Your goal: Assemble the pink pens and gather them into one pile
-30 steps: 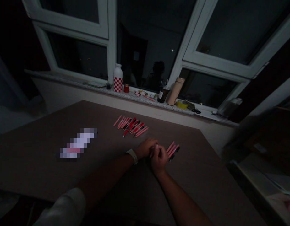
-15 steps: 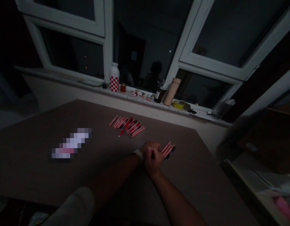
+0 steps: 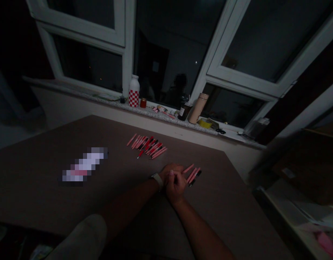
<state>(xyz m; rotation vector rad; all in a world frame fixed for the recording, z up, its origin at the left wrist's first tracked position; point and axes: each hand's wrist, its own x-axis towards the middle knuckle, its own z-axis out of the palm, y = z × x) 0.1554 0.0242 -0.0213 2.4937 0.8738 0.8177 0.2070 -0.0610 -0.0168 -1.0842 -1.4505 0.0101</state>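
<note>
While the two hands lie together above the brown worktop [image 3: 231, 206], the right hand [image 3: 176, 187] rests over the left hand [image 3: 167, 172], and the fingers of both are folded close to each other. Their grip is together, but from where I stand I cannot tell if some small thing is held inside it. A pale pink tip shows among the fingers [image 3: 171, 173], and it is too small and dark to name. A white wristband [image 3: 157, 180] sits on the left wrist. Just beside the hands, on their right side, lies a small group of pink pens [image 3: 192, 175], with one darker pen [image 3: 196, 178] among them, and they do not seem to touch the fingers. Farther toward the window, a larger group of pink and red pens [image 3: 148, 147] lies side by side on the worktop. To the left, well apart from the hands, there is a pixelated object [image 3: 85, 164] that cannot be recognised. Behind the worktop, a stone windowsill [image 3: 152, 112] carries a white bottle with red checks [image 3: 134, 92], a small red jar [image 3: 143, 103], a brown glass bottle [image 3: 184, 112], a beige flask [image 3: 198, 108] and a roll of yellow tape [image 3: 204, 123].
</note>
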